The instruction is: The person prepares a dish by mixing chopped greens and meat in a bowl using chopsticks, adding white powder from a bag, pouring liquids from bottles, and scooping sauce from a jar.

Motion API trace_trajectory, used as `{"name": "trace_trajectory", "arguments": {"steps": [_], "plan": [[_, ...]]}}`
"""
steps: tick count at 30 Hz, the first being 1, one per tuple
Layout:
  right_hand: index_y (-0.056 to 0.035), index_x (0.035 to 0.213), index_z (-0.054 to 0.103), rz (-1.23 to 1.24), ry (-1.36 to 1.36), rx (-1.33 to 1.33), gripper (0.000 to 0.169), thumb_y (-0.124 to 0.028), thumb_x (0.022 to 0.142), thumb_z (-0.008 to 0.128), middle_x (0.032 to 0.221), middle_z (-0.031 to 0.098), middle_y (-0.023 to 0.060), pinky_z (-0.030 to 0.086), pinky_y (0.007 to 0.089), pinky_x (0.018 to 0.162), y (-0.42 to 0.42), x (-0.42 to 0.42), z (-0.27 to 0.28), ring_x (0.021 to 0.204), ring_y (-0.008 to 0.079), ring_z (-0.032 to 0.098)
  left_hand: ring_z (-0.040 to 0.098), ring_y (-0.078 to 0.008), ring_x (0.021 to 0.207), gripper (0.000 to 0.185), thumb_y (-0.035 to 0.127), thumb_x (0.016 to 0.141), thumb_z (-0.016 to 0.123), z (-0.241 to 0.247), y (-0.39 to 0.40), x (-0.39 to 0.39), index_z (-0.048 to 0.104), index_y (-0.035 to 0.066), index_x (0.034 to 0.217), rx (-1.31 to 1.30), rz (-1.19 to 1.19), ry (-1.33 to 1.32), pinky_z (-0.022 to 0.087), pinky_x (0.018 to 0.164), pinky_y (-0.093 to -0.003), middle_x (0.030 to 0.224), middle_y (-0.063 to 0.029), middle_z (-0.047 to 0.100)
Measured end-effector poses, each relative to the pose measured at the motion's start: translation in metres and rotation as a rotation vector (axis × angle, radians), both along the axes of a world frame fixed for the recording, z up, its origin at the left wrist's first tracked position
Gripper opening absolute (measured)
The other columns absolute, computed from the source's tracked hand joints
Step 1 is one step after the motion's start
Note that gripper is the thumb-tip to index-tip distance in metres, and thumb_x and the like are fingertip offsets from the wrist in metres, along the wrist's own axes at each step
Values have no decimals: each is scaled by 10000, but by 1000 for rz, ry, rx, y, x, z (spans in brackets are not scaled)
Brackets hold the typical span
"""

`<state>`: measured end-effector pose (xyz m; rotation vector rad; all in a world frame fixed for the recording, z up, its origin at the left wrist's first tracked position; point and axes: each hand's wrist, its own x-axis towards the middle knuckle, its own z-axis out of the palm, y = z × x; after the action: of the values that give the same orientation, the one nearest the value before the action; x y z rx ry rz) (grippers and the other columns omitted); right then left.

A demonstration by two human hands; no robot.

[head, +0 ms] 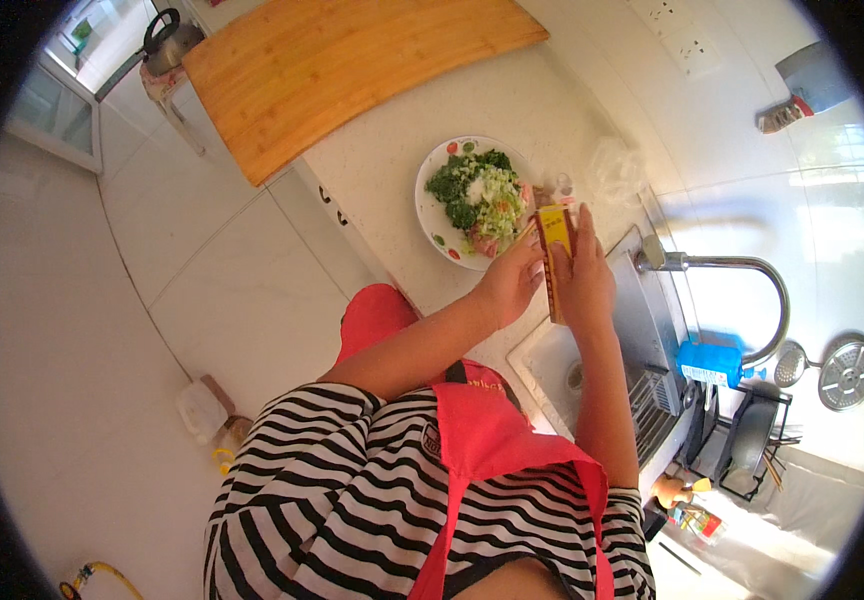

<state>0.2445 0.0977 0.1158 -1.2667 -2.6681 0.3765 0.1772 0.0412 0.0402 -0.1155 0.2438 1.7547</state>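
Observation:
My right hand (588,281) grips a narrow yellow and dark-red carton (554,225), held upright-looking beside the plate's right rim. Close to its lower left side is my left hand (511,279), fingers curled around what looks like thin chopsticks (527,229); their length is mostly hidden. A white plate (432,217) with printed vegetables on its rim sits on the counter just beyond both hands. It bears chopped dark leafy greens (462,187), pale green chopped vegetable (499,199) with a white powdery heap on top, and pink raw meat (484,245) showing at the edge.
A large wooden board (357,67) overhangs the counter's left edge. A clear plastic bag (616,172) lies near the wall. Right of me are the sink (533,356), a curved faucet (769,281), a blue bottle (709,361) and a rack (751,435). A kettle (169,45) stands on a stool.

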Motion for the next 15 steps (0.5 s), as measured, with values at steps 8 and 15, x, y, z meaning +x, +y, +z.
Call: {"name": "trace_trajectory", "arguments": {"steps": [8,15], "plan": [[-137,1354,229,-14,-137,-40,578,-236,847,487,1103,531,196,465,427,731,-3,2,-3,911,373,566,498,-141,1013,419,80,818,442,-9,3,2,409,105,1236,78,-49,25,387,870,-302,1115,-37,526],[-123,1346,235,5,-193,-62,578,-233,839,489,1100,534,190,465,434,737,-7,-6,12,914,374,569,504,-152,999,415,96,839,430,-5,-1,-4,393,117,1251,147,-43,33,381,882,-312,1092,-22,535]]}}
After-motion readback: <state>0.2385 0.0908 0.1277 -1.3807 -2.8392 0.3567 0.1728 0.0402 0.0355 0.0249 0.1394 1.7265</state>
